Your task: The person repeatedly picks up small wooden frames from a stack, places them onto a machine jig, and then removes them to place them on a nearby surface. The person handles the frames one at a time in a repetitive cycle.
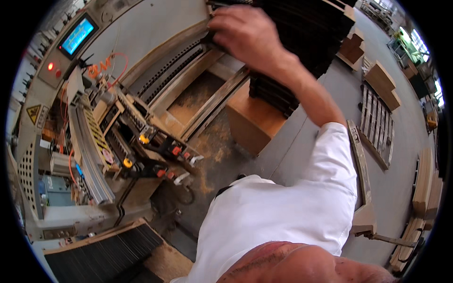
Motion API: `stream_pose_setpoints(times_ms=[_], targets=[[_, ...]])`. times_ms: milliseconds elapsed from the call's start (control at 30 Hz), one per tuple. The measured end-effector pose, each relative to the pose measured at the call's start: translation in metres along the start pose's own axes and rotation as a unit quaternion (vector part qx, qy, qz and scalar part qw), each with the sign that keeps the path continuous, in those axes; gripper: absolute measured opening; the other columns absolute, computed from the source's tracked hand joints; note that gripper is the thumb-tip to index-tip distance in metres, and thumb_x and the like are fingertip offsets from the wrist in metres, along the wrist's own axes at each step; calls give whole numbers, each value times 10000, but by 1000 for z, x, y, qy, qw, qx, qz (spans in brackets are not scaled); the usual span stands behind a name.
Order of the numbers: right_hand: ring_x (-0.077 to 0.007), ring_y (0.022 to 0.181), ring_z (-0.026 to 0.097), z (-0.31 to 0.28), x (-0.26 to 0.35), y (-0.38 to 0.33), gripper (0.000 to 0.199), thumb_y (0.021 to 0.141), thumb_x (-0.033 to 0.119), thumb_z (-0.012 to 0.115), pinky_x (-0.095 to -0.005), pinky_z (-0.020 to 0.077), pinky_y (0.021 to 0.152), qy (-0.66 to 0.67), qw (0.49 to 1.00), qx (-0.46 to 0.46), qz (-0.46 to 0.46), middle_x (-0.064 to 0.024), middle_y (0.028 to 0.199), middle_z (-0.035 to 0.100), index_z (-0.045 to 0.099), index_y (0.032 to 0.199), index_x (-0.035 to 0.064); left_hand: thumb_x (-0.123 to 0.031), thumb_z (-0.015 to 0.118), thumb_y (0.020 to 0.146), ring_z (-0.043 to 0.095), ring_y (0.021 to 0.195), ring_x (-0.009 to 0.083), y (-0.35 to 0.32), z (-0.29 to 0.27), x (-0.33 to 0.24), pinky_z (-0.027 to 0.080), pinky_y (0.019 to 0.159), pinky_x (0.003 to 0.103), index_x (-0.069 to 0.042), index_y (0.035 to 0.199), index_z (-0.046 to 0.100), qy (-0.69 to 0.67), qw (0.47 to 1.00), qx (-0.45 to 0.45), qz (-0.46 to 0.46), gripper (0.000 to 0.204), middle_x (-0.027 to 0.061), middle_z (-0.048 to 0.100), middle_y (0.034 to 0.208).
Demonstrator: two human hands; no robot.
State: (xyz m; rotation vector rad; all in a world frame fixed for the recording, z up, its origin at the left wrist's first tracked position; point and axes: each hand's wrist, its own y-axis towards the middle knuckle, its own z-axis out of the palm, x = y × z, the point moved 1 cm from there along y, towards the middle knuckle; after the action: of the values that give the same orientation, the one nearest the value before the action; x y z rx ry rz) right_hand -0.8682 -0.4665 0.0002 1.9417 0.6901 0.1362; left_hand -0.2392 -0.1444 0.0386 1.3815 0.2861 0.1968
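Note:
My right hand (245,33) reaches far out at the top of the view, its fingers curled over the edge of a thin dark panel (214,41) on a tall stack of dark panels (302,28). The stack rests on a wooden base (255,118) beside a woodworking machine (141,94). My white sleeve (330,160) covers the upper arm. My left hand is out of sight.
The machine has a blue control screen (77,35) and red lights (50,66) at the upper left. Sawdust (212,146) lies on the floor under it. Another dark panel stack (104,254) sits at the lower left. Wooden pallets and boards (377,118) lie to the right.

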Motion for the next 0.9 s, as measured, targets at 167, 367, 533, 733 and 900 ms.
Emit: stream_pose_setpoints(times_ms=[167,367,533,733,900], targets=[[-334,960,627,-74,-81,44,246,759,167,653,-405,497,849,-278,926,168,194,-170,1001,665,669,959,25,-101,495,979,645,818,237,-160,32,-131,565,681,314,40,964,597,-204,941,267,-46,175,161,648,933],[-175,946,603,-107,-183,4,299,961,286,553,-314,469,843,-126,920,265,259,-83,1008,653,615,1138,54,-102,600,924,649,860,157,-339,78,-254,532,763,273,21,1152,598,-417,593,485,-489,259,101,667,994],[-154,1002,610,-135,-252,-27,369,936,282,592,-291,455,888,-114,921,285,241,-86,1070,662,577,1254,96,-111,625,909,627,771,113,-399,147,-238,513,674,248,38,1101,614,-408,572,477,-528,243,70,666,893],[-154,1004,620,-125,-159,17,340,913,230,631,-273,461,912,-65,936,174,299,-80,1096,673,629,1204,54,-96,580,905,651,897,254,-459,308,-176,547,773,332,27,1198,544,-479,459,364,-654,319,177,647,1059],[-108,889,628,-68,16,66,208,865,109,669,-280,494,826,-54,940,121,313,-40,1008,693,691,1068,71,-468,549,932,264,1402,314,-507,429,-144,281,1123,441,-27,1494,165,-393,339,407,-752,811,153,238,1533]])
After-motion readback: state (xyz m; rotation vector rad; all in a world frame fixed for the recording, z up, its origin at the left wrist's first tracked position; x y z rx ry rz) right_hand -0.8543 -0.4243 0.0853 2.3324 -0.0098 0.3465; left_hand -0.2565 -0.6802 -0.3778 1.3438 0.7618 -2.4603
